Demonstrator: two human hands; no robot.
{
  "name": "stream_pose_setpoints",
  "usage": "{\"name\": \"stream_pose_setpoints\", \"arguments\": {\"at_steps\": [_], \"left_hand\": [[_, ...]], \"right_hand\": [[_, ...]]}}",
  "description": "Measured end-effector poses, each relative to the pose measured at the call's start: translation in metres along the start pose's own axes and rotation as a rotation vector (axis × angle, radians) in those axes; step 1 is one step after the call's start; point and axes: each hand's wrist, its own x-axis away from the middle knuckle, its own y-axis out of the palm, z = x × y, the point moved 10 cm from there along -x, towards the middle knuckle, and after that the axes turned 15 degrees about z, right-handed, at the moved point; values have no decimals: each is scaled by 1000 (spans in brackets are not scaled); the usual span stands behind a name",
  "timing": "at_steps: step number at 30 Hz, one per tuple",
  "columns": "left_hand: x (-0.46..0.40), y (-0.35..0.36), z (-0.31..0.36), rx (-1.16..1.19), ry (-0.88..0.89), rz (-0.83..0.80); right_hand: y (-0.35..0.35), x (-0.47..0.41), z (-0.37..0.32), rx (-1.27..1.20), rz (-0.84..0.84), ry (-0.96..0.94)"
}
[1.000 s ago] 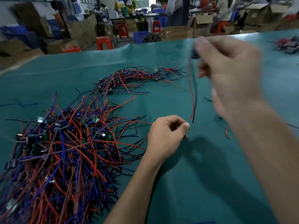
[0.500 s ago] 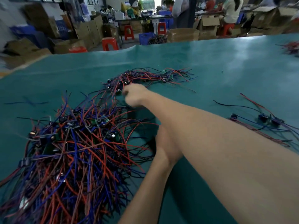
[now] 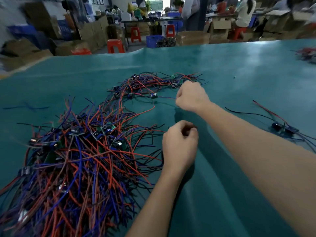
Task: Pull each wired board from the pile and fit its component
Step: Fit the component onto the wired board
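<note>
A big tangle of red, blue and black wired boards (image 3: 77, 159) covers the left of the green table (image 3: 239, 74). A thinner strand of boards (image 3: 145, 84) curls away behind it. My right hand (image 3: 191, 96) is a fist at the right end of that strand, shut on thin wires that run taut leftward to a small blue board (image 3: 153, 95). My left hand (image 3: 179, 142) rests nearer me beside the big pile, with its fingers curled shut. What they pinch is hidden.
A few wired boards (image 3: 283, 128) lie apart on the right of the table, their leads spread out. Another wire heap (image 3: 306, 53) sits at the far right edge. A tiny loose part (image 3: 234, 76) lies beyond my right hand. Boxes, stools and people are past the table.
My right hand, first raised with a wired board, reached across to the far strand, then drew back rightward with wires in its grip. My left hand stayed put.
</note>
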Motion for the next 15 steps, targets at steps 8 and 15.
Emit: {"name": "stream_pose_setpoints", "arguments": {"at_steps": [8,15], "left_hand": [[-1,-12,-11,126,-150,136],[-1,-7,-17,124,-164,98]], "right_hand": [[-66,92,44,-605,-225,114],[-41,149,22,-712,-615,-36]]}}
